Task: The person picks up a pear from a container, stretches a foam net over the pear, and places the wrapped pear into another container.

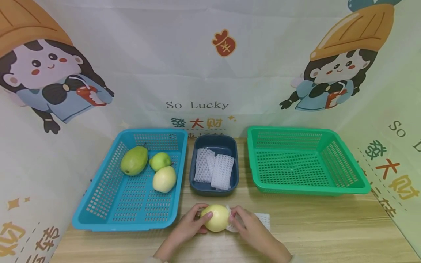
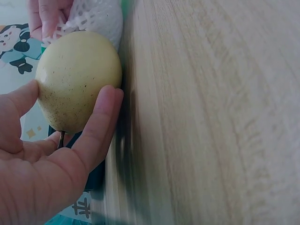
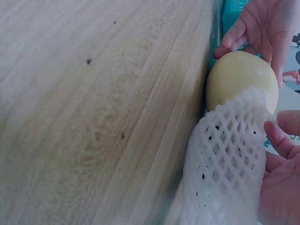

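Observation:
A pale yellow pear (image 1: 217, 218) with a dark stem is held just above the table by my left hand (image 1: 193, 221), its thumb and fingers around the stem end. My right hand (image 1: 249, 225) pinches the edge of a white foam net sleeve (image 3: 225, 164). In the right wrist view the sleeve's mouth covers the pear's far end, and the rest of the sleeve hangs loose beyond it. The left wrist view shows the pear's speckled stem end (image 2: 70, 105) bare, with the stem between my fingers.
At left, a blue basket (image 1: 126, 228) contains a green mango-like fruit (image 1: 134, 160), a green apple (image 1: 160, 162) and another pale pear (image 1: 164, 179). A dark blue bin (image 1: 213, 191) with several foam sleeves (image 1: 222, 171) stands in the middle. A green basket (image 1: 309, 189) is at right.

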`<state>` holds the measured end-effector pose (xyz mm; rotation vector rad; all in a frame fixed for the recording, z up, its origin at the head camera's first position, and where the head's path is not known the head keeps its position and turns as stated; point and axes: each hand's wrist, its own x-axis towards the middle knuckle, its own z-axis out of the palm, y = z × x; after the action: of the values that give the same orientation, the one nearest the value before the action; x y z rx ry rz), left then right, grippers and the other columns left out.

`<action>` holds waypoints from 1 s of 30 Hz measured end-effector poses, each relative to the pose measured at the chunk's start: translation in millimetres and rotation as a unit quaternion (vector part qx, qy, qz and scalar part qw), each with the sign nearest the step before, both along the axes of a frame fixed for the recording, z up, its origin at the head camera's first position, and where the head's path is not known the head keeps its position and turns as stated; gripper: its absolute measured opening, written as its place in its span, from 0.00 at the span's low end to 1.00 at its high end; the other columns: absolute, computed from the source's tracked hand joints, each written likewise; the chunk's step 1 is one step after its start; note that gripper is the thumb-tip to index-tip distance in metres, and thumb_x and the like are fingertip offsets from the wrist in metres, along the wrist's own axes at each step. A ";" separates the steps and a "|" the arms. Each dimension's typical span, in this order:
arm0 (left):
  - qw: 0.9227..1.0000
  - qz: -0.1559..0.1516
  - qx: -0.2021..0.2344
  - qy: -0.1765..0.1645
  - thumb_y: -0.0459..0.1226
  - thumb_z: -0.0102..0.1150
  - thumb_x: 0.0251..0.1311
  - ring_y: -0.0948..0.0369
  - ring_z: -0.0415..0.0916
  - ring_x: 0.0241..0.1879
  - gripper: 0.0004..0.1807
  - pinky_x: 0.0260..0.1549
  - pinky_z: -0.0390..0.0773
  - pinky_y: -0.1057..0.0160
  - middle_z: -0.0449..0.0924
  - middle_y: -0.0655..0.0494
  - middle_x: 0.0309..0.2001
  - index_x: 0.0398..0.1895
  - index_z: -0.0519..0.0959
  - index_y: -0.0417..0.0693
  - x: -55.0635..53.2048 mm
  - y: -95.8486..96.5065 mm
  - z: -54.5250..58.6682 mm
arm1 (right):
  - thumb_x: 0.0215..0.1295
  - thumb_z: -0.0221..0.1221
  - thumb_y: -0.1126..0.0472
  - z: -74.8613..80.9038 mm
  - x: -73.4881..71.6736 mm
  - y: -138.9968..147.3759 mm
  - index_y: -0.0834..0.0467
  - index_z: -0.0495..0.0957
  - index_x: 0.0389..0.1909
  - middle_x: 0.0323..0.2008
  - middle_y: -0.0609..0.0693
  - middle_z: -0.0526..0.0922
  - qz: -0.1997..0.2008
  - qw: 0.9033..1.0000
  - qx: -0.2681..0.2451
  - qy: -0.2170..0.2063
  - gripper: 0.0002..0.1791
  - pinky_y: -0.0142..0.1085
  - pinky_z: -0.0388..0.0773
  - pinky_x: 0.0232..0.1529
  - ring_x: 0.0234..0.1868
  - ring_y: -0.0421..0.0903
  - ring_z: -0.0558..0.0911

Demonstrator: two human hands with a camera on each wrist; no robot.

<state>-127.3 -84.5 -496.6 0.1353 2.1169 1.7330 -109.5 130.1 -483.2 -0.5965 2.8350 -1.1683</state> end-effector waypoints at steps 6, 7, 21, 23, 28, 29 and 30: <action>1.000 -0.007 0.006 -0.009 0.46 0.52 0.64 0.58 0.78 0.30 0.29 0.34 0.83 0.55 0.74 0.39 0.43 0.60 0.64 0.34 -1.0 0.0 0.1 | 0.68 0.50 0.49 -1.1 -5.3 0.3 0.48 0.70 0.35 0.48 0.55 0.81 0.010 1.000 -0.020 -0.010 0.08 0.50 0.75 0.53 0.53 0.53 0.79; 1.000 -0.008 0.007 -0.009 0.46 0.52 0.64 0.58 0.78 0.30 0.29 0.34 0.83 0.55 0.74 0.39 0.43 0.60 0.63 0.34 -0.8 0.0 0.6 | 0.68 0.49 0.49 -0.8 -6.3 1.1 0.48 0.70 0.35 0.51 0.56 0.80 0.017 1.000 -0.022 -0.015 0.09 0.52 0.72 0.56 0.54 0.54 0.78; 0.999 0.004 0.030 -0.032 0.46 0.52 0.64 0.61 0.78 0.30 0.32 0.35 0.83 0.58 0.68 0.43 0.40 0.59 0.63 0.28 -1.4 -0.8 5.0 | 0.47 0.67 0.60 -0.2 -11.5 16.8 0.57 0.59 0.67 0.62 0.56 0.70 0.099 0.987 0.129 0.022 0.44 0.54 0.66 0.61 0.61 0.56 0.71; 0.999 0.003 0.032 -0.035 0.47 0.51 0.64 0.61 0.78 0.29 0.32 0.35 0.83 0.58 0.68 0.43 0.40 0.59 0.62 0.28 -1.9 -1.0 4.9 | 0.49 0.67 0.57 -2.2 -12.3 16.1 0.55 0.59 0.67 0.61 0.56 0.72 0.095 0.983 0.151 0.033 0.43 0.52 0.69 0.59 0.60 0.55 0.72; 0.998 0.004 0.044 -0.049 0.45 0.48 0.67 0.59 0.79 0.28 0.32 0.34 0.83 0.56 0.71 0.39 0.41 0.61 0.56 0.27 -2.3 -1.1 2.5 | 0.52 0.65 0.52 -2.8 -15.2 15.5 0.54 0.59 0.68 0.56 0.54 0.76 0.091 0.983 0.156 0.034 0.42 0.48 0.73 0.55 0.54 0.51 0.76; 0.998 0.007 0.047 -0.052 0.45 0.47 0.67 0.59 0.78 0.28 0.31 0.34 0.83 0.56 0.72 0.38 0.40 0.60 0.55 0.27 -2.4 -1.0 1.7 | 0.53 0.64 0.51 -2.0 -15.6 15.8 0.54 0.59 0.68 0.56 0.54 0.76 0.093 0.984 0.149 0.027 0.41 0.48 0.73 0.55 0.53 0.50 0.77; 0.997 0.010 0.049 -0.054 0.44 0.46 0.68 0.59 0.79 0.27 0.30 0.33 0.83 0.56 0.73 0.38 0.39 0.60 0.54 0.27 -2.5 -0.9 0.9 | 0.54 0.64 0.50 -1.3 -16.2 16.2 0.54 0.59 0.68 0.56 0.54 0.76 0.096 0.985 0.143 0.020 0.41 0.48 0.73 0.55 0.53 0.50 0.77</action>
<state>-129.8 -85.4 -495.7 0.0456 1.9632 1.8145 -125.7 146.4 -484.5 -0.8552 2.8215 -0.7115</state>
